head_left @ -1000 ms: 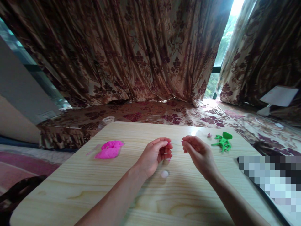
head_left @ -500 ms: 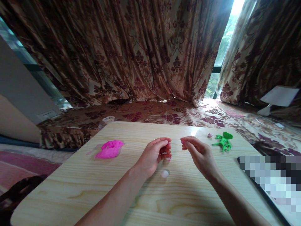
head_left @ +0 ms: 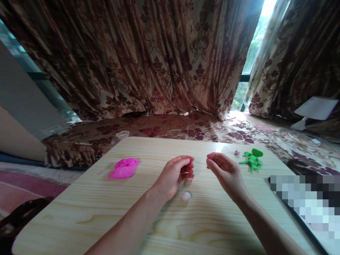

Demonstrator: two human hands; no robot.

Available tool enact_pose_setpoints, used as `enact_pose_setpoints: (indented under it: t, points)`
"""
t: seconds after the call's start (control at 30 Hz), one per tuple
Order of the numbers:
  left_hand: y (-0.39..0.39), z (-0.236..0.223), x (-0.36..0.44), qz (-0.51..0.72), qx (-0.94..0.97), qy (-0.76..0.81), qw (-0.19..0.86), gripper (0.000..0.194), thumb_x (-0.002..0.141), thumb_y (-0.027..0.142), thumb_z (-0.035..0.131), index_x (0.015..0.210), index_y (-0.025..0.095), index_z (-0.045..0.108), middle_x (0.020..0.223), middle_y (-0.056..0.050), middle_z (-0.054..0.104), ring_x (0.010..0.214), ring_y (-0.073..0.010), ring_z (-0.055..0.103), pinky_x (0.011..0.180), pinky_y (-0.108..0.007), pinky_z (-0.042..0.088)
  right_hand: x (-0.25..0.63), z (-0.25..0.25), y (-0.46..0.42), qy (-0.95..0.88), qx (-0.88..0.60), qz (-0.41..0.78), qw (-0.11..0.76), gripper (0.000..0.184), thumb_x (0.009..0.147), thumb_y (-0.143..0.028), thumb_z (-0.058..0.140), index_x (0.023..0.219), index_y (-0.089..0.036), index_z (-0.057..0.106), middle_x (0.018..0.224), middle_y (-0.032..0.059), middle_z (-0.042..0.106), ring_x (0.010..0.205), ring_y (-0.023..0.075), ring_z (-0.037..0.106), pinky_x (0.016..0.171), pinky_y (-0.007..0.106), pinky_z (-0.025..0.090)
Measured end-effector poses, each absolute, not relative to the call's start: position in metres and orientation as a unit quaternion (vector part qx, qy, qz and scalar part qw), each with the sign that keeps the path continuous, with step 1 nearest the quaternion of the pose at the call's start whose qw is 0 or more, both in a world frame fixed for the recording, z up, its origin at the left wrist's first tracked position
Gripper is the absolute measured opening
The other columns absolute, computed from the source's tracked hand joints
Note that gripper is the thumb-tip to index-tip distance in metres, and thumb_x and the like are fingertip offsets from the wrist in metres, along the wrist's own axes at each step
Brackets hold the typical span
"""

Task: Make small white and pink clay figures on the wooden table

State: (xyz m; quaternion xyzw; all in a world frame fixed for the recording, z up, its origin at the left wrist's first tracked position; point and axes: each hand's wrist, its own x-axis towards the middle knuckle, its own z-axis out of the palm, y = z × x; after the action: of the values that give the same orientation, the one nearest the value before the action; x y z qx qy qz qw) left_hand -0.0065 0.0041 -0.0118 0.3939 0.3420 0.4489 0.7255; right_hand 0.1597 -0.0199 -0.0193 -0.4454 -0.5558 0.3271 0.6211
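Here we are at a pale wood-grain table (head_left: pixel 106 212), rounded at its corners, set right up by a ledge draped in flowered cloth (head_left: pixel 170 127); behind it hang heavy brown patterned curtains (head_left: pixel 159 63), with daylight pouring through the window gap (head_left: pixel 255 60) on the right. A white lamp (head_left: pixel 316 108) sits over on the right of that ledge, and a dark-edged object (head_left: pixel 305 212), its face pixelated, lies along the table's right side. Now to the pink lump (head_left: pixel 123 168), resting on the left part of the tabletop: vivid, soft-looking, unevenly folded, with a gap near its upper edge. In the middle, there's a white round piece (head_left: pixel 186 196), smooth and pale, just below the left hand (head_left: pixel 175 175), and a small pink piece (head_left: pixel 190 180) showing by that hand's lower fingers. The left thumb and forefinger press together; anything between them is too small to tell. The right hand (head_left: pixel 227 173) curls opposite, well apart from the lump, thumb near forefinger, and whether they meet I cannot tell. Far right, a bright green figure (head_left: pixel 252 160) lies spindly-limbed beside a little mottled pink bit (head_left: pixel 237 152)
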Motion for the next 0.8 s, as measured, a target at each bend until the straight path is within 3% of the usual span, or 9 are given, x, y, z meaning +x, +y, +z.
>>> enact_pose_setpoints:
  t: [0.3,0.47,0.67,0.8]
  points:
    - [0.0043,-0.0144,-0.0068,0.449,0.401,0.336,0.724,0.016,0.076,0.023,0.057,0.089,0.015,0.062,0.073,-0.002,0.058,0.059,-0.0089,0.056,0.061,-0.025,0.049,0.1618,-0.0237,-0.0179,-0.569,-0.44,0.311,0.621,0.014,0.078,-0.027,0.06,0.089,-0.018,0.061,0.074,0.0013,0.059,0.063,0.0118,0.055,0.057,0.025,0.048]
    - [0.0042,-0.0129,-0.0071,0.449,0.4,0.336,0.724,0.016,0.076,0.024,0.057,0.088,0.015,0.062,0.073,-0.001,0.057,0.058,-0.0086,0.055,0.059,-0.025,0.048,0.161,-0.0193,-0.0198,-0.572,-0.44,0.297,0.625,0.012,0.079,-0.028,0.059,0.085,-0.019,0.064,0.087,0.0036,0.061,0.068,0.0128,0.057,0.059,0.026,0.051]
    - [0.0067,-0.0073,-0.0106,0.473,0.385,0.331,0.72,0.018,0.076,0.018,0.053,0.092,0.014,0.06,0.07,-0.001,0.055,0.058,-0.0089,0.054,0.059,-0.024,0.047,0.1591,-0.0228,-0.0185,-0.546,-0.443,0.342,0.623,0.016,0.076,-0.026,0.063,0.09,-0.018,0.063,0.076,0.003,0.066,0.065,0.0133,0.061,0.061,0.027,0.051]
    - [0.0111,-0.0055,-0.0158,0.481,0.394,0.343,0.704,0.016,0.07,0.01,0.047,0.08,0.013,0.058,0.068,-0.002,0.055,0.06,-0.0102,0.054,0.061,-0.025,0.046,0.1602,-0.0268,-0.0167,-0.542,-0.455,0.354,0.611,0.014,0.076,-0.027,0.063,0.086,-0.017,0.062,0.07,0.0013,0.064,0.062,0.0117,0.059,0.059,0.024,0.049]
